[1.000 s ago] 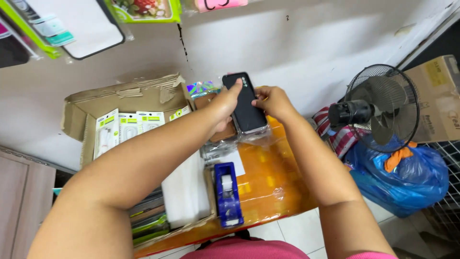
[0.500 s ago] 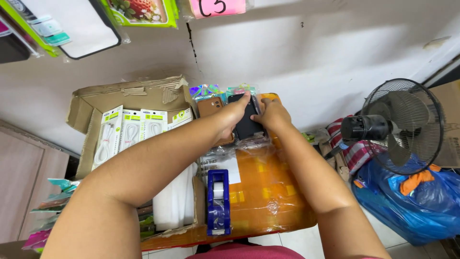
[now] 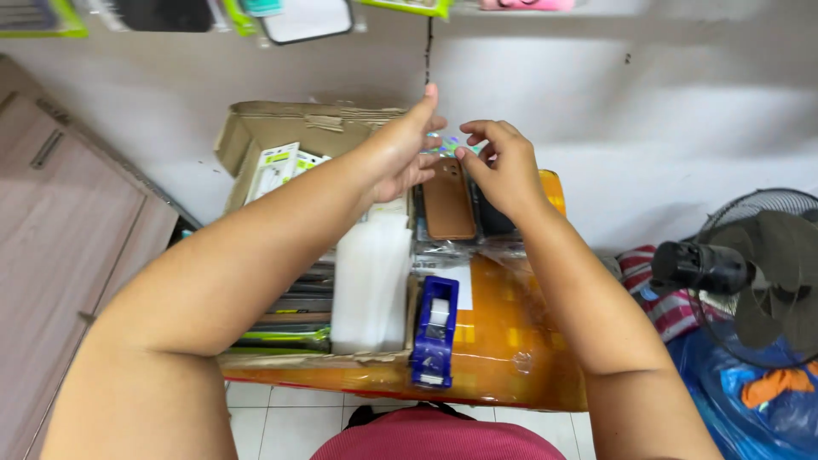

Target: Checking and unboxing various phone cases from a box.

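A blue tape dispenser (image 3: 434,330) lies beside white foam sheets (image 3: 371,281); black fan (image 3: 754,271) right.

On the desk (image 3: 511,341) the tape dispenser (image 3: 434,332) stands at the near edge. Just left of it is a stack of sheets (image 3: 371,285). Behind them lies a phone case (image 3: 449,200), under both hands. The cardboard box (image 3: 281,145) sits far left, the fan (image 3: 758,273) right of the desk.

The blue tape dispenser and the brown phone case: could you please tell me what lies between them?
In the head view, a white sheet on the wrapped orange box lies between the tape dispenser and the brown phone case.
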